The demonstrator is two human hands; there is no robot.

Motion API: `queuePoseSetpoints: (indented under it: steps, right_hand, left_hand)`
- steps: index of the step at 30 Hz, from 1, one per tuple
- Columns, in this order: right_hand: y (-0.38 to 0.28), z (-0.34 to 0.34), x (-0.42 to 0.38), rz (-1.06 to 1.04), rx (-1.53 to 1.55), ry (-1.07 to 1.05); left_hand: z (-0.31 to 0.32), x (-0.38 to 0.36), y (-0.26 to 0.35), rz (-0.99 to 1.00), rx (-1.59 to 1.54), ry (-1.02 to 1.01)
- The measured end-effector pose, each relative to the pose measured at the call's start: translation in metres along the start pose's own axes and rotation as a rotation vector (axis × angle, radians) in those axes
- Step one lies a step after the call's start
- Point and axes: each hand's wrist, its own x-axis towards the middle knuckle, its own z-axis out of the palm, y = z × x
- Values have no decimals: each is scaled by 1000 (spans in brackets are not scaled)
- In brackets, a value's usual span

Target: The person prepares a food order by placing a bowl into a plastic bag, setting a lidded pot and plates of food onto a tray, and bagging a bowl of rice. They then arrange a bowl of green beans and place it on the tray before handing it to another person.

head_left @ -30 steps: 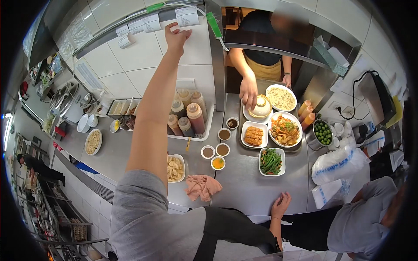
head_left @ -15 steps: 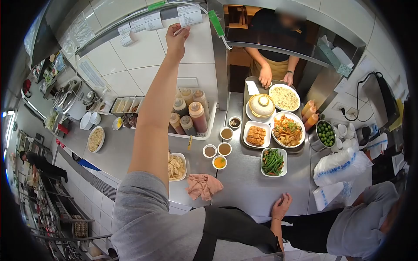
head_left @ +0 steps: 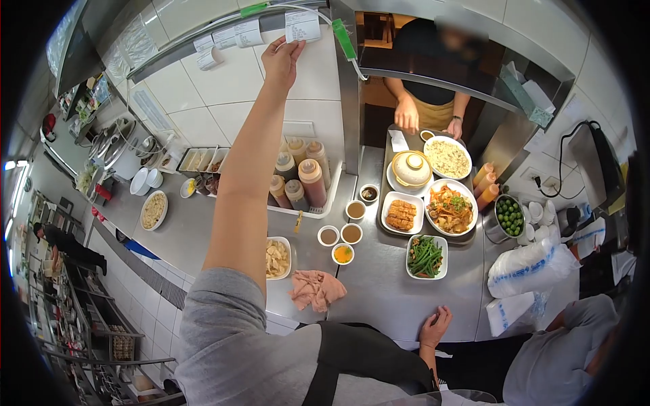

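Note:
My left hand (head_left: 283, 59) is raised against the tiled wall, its fingers pinched at the lower edge of a printed order slip (head_left: 302, 26) hanging from the metal rail. My right hand (head_left: 435, 327) rests at the counter's front edge with loosely curled fingers and nothing in it. Beyond it sits a square white dish of green beans (head_left: 426, 256). Behind that is a tray (head_left: 395, 237) bearing a lidded clay pot (head_left: 411, 168), fried rice (head_left: 447, 158), sliced fried cutlet (head_left: 402, 214) and a garnished dish (head_left: 450, 208).
Several sauce cups (head_left: 351, 233) and a pink cloth (head_left: 317, 289) lie on the counter. Squeeze bottles (head_left: 311, 177) stand in a white bin. A pot of green limes (head_left: 508, 215) is at right. One person stands behind the pass window; another, in a grey sleeve (head_left: 565, 358), is at right.
My left fingers have shifted to the slip's lower edge. The hand of the person behind the window has drawn back from the tray, leaving a small sauce cup visible. The view has shifted slightly.

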Motion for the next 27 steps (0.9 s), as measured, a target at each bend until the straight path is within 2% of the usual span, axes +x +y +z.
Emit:
queuePoseSetpoints:
  steps: [8, 12, 17, 20, 23, 25, 27]
  right_hand:
    - [4, 5, 1, -20, 10, 12]
    - [8, 5, -2, -27, -53, 19]
    - [-2, 1, 1, -5, -7, 14]
    - [-4, 1, 1, -5, -19, 15]
    - [-2, 1, 0, 15, -1, 4]
    - [0, 2, 0, 5, -23, 3]
    - [3, 3, 0, -5, -46, 5]
  left_hand:
    - [-5, 8, -12, 48, -49, 107]
    - [5, 4, -5, 3, -31, 163]
    - [7, 7, -2, 1, -45, 130]
    - [8, 7, 0, -60, -197, 151]
    - [6, 6, -3, -27, -146, 154]
    - [2, 7, -10, 60, 30, 104]
    - [2, 8, -12, 47, -26, 112]
